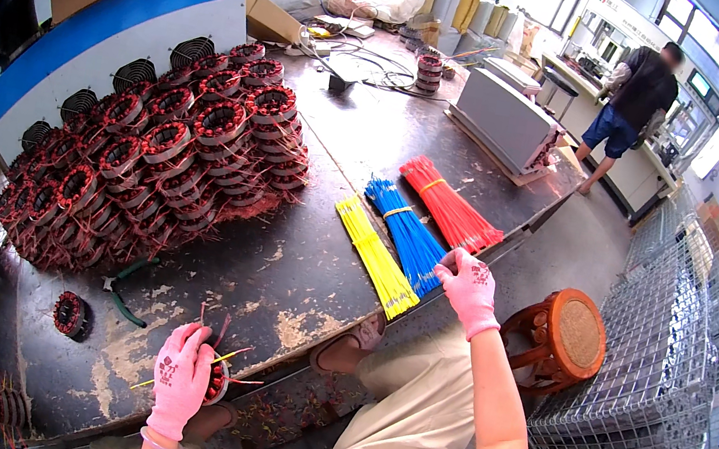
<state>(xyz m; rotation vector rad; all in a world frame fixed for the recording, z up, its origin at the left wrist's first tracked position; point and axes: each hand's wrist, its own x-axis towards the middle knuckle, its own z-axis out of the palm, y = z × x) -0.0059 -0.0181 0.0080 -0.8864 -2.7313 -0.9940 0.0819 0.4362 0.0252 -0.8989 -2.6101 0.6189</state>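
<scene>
My left hand (183,373), in a pink glove, is closed around a small motor stator (218,384) at the table's front edge. Red leads and a yellow wire (233,354) stick out past the fingers, which hide most of the stator. My right hand (469,289), also pink-gloved, has its fingers drawn together at the near end of a banded bundle of blue wires (403,231). Whatever those fingertips pinch is hidden. On either side of the blue bundle lie a yellow wire bundle (377,260) and a red wire bundle (451,206).
Wound stators (167,140) are heaped at the left. Nearer me lie a single stator (70,314) and green-handled pliers (126,296). A grey box-shaped object (502,120) stands at the far right. Beside the table are a wooden stool (558,338) and wire cages (631,395). A person (634,98) stands by a machine.
</scene>
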